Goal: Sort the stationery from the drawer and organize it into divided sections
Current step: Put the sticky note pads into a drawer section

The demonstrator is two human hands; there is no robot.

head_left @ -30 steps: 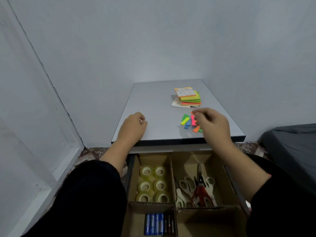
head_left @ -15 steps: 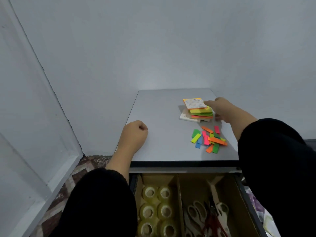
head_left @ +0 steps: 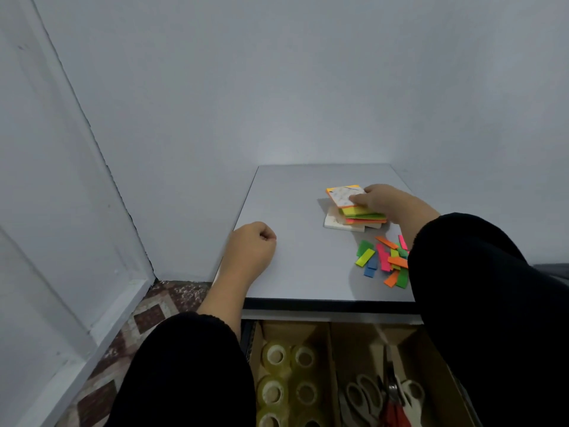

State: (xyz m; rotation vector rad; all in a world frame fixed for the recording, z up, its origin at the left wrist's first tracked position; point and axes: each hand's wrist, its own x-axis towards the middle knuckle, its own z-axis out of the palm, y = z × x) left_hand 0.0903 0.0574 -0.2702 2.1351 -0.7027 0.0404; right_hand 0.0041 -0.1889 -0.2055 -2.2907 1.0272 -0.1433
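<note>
Head view, and the right hand (head_left: 380, 200) is on the pad stack (head_left: 354, 211) at the far right of the table (head_left: 292, 195), thumb and fingers pinching the top pad (head_left: 343, 196), which tilts up off the green one below. Left hand (head_left: 251, 246) rests on the table near the left edge, curled into a loose fist with nothing in it, well apart from the stack.

Loose flags (head_left: 383, 260) lie scattered just in front of the stack, partly under the right sleeve. Below the table edge the drawer (head_left: 331, 331) shows tape rolls (head_left: 284, 380) in the left section and scissors (head_left: 381, 396) in the right one.

Doing this well looks like a matter of grip: take the whole stack squarely by its sides, not just the top pad, or the skewed lower pads may slide apart. Lift straight up so the sleeve doesn't sweep the flags off the edge. The idle left hand could steady the bottom pad. Which section is free for pads isn't shown here.
</note>
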